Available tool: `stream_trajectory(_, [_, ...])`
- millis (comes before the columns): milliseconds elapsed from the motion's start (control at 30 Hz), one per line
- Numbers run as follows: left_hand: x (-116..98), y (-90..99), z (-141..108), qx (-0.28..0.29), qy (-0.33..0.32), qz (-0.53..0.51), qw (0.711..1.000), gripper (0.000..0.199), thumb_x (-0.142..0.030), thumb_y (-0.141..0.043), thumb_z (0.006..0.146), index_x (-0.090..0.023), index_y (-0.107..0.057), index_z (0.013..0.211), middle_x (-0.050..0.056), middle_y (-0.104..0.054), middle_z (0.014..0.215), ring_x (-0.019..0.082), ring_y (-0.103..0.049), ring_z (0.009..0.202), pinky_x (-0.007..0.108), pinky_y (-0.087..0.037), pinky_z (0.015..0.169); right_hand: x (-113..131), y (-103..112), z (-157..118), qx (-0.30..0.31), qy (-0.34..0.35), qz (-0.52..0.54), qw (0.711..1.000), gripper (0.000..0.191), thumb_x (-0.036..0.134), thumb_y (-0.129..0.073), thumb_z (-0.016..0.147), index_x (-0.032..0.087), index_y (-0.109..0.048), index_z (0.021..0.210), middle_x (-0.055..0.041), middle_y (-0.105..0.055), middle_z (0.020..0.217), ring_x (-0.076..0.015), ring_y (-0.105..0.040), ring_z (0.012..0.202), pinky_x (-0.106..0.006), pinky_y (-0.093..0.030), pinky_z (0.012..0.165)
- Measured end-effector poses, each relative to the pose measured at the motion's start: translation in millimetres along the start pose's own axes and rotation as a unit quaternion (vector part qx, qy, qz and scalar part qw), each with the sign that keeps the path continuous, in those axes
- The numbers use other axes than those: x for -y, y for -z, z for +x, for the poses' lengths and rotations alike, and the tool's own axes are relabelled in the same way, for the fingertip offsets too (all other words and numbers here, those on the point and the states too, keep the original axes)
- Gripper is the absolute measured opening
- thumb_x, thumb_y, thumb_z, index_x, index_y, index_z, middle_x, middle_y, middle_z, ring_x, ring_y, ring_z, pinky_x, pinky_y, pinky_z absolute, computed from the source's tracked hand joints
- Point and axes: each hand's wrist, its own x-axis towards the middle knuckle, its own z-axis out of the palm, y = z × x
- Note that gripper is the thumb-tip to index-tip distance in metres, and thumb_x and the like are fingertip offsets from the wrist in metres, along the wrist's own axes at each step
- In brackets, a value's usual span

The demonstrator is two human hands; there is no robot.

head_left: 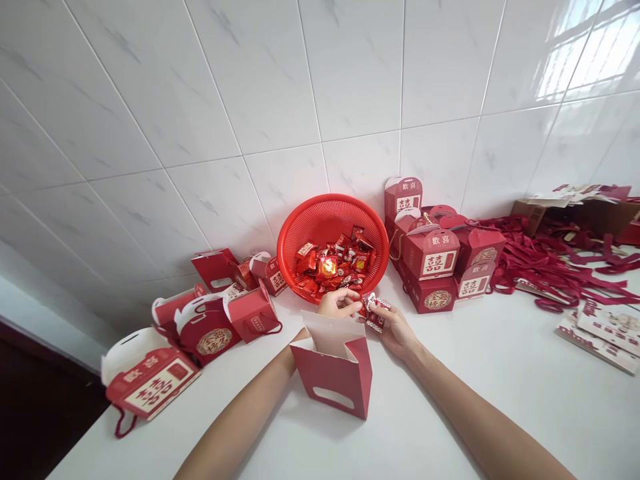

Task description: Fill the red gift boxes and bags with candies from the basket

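Note:
My right hand (399, 332) is closed on a small red-and-white wrapped sweet packet (376, 315), pinched between thumb and fingers. Beside it, my left hand (339, 303) has its fingers curved and apart, with the tips close to a red edge of the packets; whether they touch is hard to see. In front of my left wrist stands a red gift box (330, 377), upright with its top flaps open. Its inside bottom is hidden. Just behind both hands, a red plastic basket (295, 233) tilts toward me with many red wrapped sweets (327, 267) in it.
Several red gift boxes (213, 333) stand at left, one open-topped box (155, 383) near the table edge. More closed boxes (433, 257) are stacked at right. Dark red ribbons (530, 260), a cardboard box (595, 217) and printed cards (607, 327) lie further right. A tiled wall (360, 80) rises behind.

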Motion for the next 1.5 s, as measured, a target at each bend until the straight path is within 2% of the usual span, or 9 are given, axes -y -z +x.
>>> stream_trajectory(200, [-11,14.0,21,-0.029,-0.133,0.227,0.964,0.017,-0.015,-0.06,0.08,-0.021,-0.075,0.086,0.006,-0.075,0.094,0.024,-0.065,0.094,0.039,-0.049,0.094,1,2,1,-0.027,-0.002,0.012,1.0,0.028,0.026,-0.088,0.06,0.021,-0.069,0.08,-0.0015,-0.075,0.084,-0.0189,-0.071,0.079,-0.036,-0.058,0.082])
stream_trajectory(367, [-10,11.2,39,-0.008,-0.146,0.365,0.919,0.034,-0.006,-0.062,0.077,-0.019,-0.073,0.106,0.011,-0.071,0.111,0.03,-0.058,0.108,0.046,-0.041,0.101,3,0,0,-0.027,-0.003,0.01,1.0,0.026,0.025,-0.087,0.061,0.021,-0.07,0.08,-0.0023,-0.075,0.085,-0.02,-0.071,0.08,-0.035,-0.057,0.082])
stream_trajectory(500, [-11,0.9,46,-0.004,-0.153,0.426,0.892,0.025,-0.01,-0.06,0.082,-0.016,-0.073,0.103,0.015,-0.067,0.109,0.033,-0.055,0.109,0.047,-0.04,0.098,3,-1,0,-0.031,-0.002,0.011,0.999,0.028,0.025,-0.088,0.058,0.021,-0.071,0.08,-0.002,-0.075,0.083,-0.018,-0.07,0.075,-0.032,-0.057,0.079])
stream_trajectory(633, [-9,-3.5,50,-0.029,-0.131,0.367,0.92,0.018,-0.013,-0.056,0.087,-0.019,-0.07,0.078,0.01,-0.067,0.093,0.027,-0.059,0.099,0.04,-0.042,0.096,3,-2,0,-0.034,-0.004,0.008,0.999,0.029,0.026,-0.088,0.058,0.021,-0.071,0.08,-0.0014,-0.075,0.083,-0.0175,-0.07,0.076,-0.032,-0.057,0.079])
stream_trajectory(733, [-6,0.2,47,-0.07,-0.121,0.305,0.942,0.018,-0.017,-0.05,0.092,-0.019,-0.066,0.084,0.007,-0.068,0.088,0.022,-0.064,0.089,0.035,-0.046,0.09,4,-2,-1,-0.033,-0.006,0.004,0.999,0.027,0.027,-0.088,0.059,0.021,-0.071,0.08,-0.0015,-0.075,0.084,-0.0178,-0.07,0.078,-0.033,-0.057,0.08])
stream_trajectory(900, [-16,22.8,25,-0.099,-0.054,0.033,0.993,0.017,-0.035,-0.056,0.089,-0.018,-0.057,0.088,0.001,-0.065,0.076,0.019,-0.07,0.074,0.031,-0.053,0.075,4,-2,-2,-0.033,-0.01,-0.004,0.999,0.028,0.026,-0.088,0.059,0.021,-0.07,0.08,-0.0013,-0.075,0.082,-0.0181,-0.07,0.077,-0.032,-0.057,0.078])
stream_trajectory(1067, [-69,64.3,-26,-0.121,-0.079,-0.153,0.978,0.039,-0.049,-0.078,0.069,-0.017,-0.061,0.085,0.0,-0.065,0.076,0.017,-0.068,0.069,0.03,-0.056,0.073,3,-2,-3,-0.033,-0.013,-0.014,0.999,0.026,0.025,-0.087,0.058,0.022,-0.07,0.078,-0.0001,-0.075,0.08,-0.0168,-0.068,0.074,-0.03,-0.056,0.074])
stream_trajectory(1267, [-133,85.3,-95,-0.1,-0.204,0.06,0.972,0.024,-0.04,-0.068,0.086,-0.016,-0.071,0.09,0.003,-0.07,0.079,0.015,-0.065,0.071,0.025,-0.054,0.068,2,-1,-6,-0.039,-0.012,-0.038,0.998,0.023,0.025,-0.086,0.058,0.022,-0.067,0.069,0.0033,-0.066,0.061,-0.0159,-0.064,0.065,-0.031,-0.054,0.074])
stream_trajectory(1500, [-131,59.8,-108,-0.053,-0.255,0.246,0.933,0.021,-0.031,-0.055,0.094,-0.022,-0.074,0.098,0.004,-0.074,0.093,0.02,-0.067,0.089,0.031,-0.053,0.087,4,-9,-17,-0.054,0.013,-0.068,0.996,0.023,0.026,-0.084,0.059,0.022,-0.071,0.078,-0.0001,-0.075,0.081,-0.0189,-0.068,0.079,-0.031,-0.054,0.074])
